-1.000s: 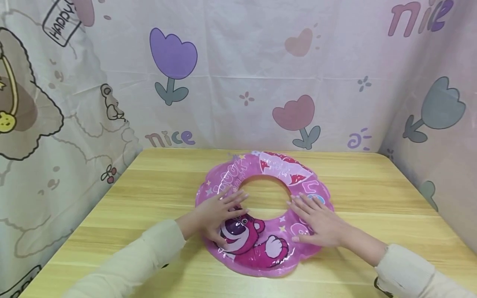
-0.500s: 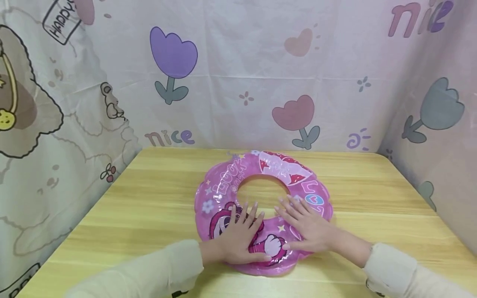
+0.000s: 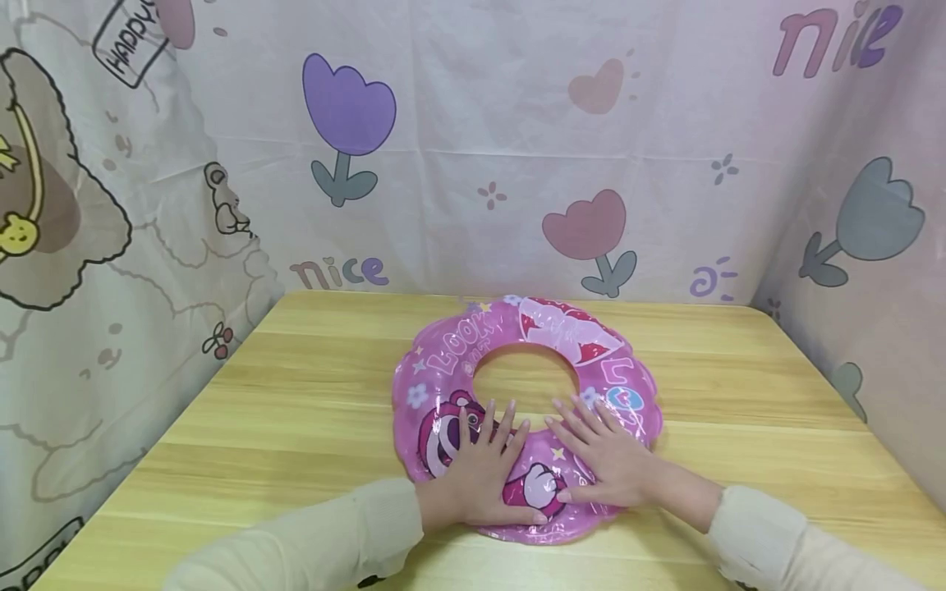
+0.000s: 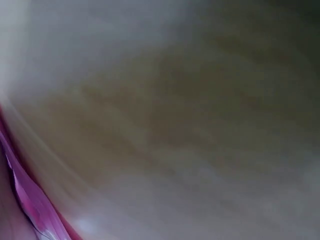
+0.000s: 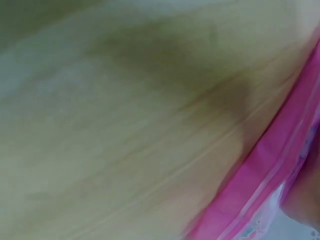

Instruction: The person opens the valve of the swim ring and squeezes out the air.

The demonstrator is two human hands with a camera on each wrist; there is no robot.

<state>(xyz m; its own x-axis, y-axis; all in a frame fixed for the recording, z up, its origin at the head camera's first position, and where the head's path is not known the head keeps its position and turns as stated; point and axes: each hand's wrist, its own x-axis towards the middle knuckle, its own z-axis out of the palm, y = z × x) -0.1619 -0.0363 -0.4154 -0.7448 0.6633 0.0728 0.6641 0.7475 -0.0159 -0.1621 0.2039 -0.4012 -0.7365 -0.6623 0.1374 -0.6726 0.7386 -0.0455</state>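
Observation:
A pink inflatable swim ring (image 3: pixel 436 361), printed with a bear, lettering and flowers, lies flat on the wooden table. My left hand (image 3: pixel 488 476) rests palm down across the near part of the ring, covering some of the bear, its fingers straight and spread. To its right, my right hand (image 3: pixel 609 460) lies on the near right part of the ring, also with straight, spread fingers. A strip of the pink ring (image 4: pixel 35 200) shows at the lower left of the left wrist view. In the right wrist view, the ring's edge (image 5: pixel 260 175) runs down the right side.
The table (image 3: pixel 281 394) has light wood grain and reaches back to a hanging cloth (image 3: pixel 473 107). That cloth is printed with tulips, hearts and words, and more of it hangs at the left and right sides.
My left hand has slid right and nearer from the ring's left side, uncovering the lettering there. My right hand has shifted slightly left. The ring stays almost where it was.

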